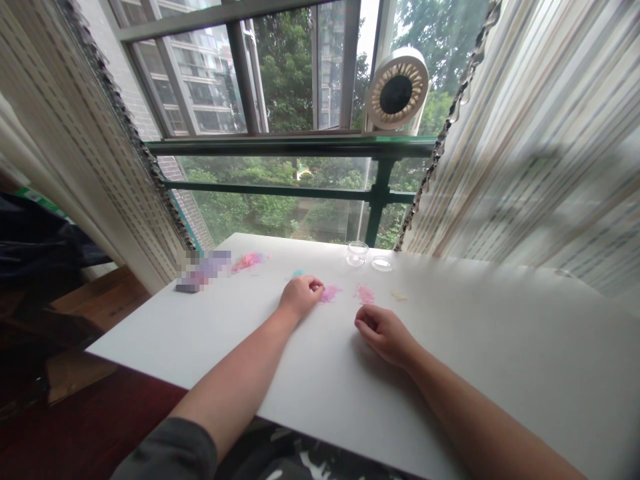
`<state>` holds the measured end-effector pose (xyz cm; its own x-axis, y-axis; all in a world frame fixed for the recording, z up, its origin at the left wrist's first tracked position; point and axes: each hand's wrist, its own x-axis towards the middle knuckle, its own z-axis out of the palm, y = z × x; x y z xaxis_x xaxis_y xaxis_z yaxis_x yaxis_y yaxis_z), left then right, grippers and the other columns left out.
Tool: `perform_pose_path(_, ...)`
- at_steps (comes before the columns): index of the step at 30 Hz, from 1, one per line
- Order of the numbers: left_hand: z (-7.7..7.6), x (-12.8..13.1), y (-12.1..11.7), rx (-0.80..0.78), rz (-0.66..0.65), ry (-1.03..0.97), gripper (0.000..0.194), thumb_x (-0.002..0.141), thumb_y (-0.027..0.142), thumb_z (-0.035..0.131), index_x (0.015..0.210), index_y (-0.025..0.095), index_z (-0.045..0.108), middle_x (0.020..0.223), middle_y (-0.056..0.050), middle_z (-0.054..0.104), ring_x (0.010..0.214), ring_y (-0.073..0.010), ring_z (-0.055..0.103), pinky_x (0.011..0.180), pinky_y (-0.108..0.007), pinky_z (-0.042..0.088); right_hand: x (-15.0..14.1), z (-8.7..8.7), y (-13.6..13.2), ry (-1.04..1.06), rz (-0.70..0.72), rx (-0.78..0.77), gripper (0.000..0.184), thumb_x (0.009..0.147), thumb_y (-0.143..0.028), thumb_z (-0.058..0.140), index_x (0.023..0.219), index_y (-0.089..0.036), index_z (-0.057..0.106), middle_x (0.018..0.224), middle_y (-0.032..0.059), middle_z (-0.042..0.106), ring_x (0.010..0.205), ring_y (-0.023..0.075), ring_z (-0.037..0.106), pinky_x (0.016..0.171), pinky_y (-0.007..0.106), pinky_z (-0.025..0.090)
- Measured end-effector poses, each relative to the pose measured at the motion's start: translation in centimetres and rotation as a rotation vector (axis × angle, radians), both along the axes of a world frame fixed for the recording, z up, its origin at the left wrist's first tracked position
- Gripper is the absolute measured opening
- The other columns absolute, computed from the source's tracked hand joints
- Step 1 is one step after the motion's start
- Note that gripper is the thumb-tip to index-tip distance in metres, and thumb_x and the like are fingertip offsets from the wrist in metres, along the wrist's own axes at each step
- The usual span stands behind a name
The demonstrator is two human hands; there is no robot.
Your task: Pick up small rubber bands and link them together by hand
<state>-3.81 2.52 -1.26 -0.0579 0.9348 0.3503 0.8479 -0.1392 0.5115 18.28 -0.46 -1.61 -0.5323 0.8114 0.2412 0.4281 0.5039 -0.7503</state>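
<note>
In the head view, a white tabletop (165, 333) stood against a window (207, 80) with a green railing (295, 147), between striped curtains (520, 160); a round fan (397, 93) sat by the glass. The left hand (301, 297), fingers bent narrow, was at the purple pile (331, 293); the right hand (383, 330) was loosely curled just nearer than the pink pile (365, 293). Whether either held a piece could not be told. Beyond lay a clear jar (357, 255) and a round lid (382, 264); a multicoloured pile (249, 261) lay farther left.
</note>
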Motion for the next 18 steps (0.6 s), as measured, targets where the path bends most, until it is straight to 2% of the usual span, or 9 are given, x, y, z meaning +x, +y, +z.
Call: perform_pose_path(18, -0.11, -0.86, -0.39, -0.020, -0.018, -0.054, 0.023, 0.071, 0.031, 0.053, 0.081, 0.019, 0.070, 0.075, -0.002, 0.067, 0.070, -0.0143, 0.059, 0.065, -0.023, 0.045, -0.03, 0.16, 0.00, 0.007, 0.005, -0.001, 0.007, 0.075, -0.022, 0.049, 0.069, -0.018, 0.050, 0.054, -0.0040, 0.046, 0.049, 0.0090, 0.040, 0.047, 0.020, 0.029)
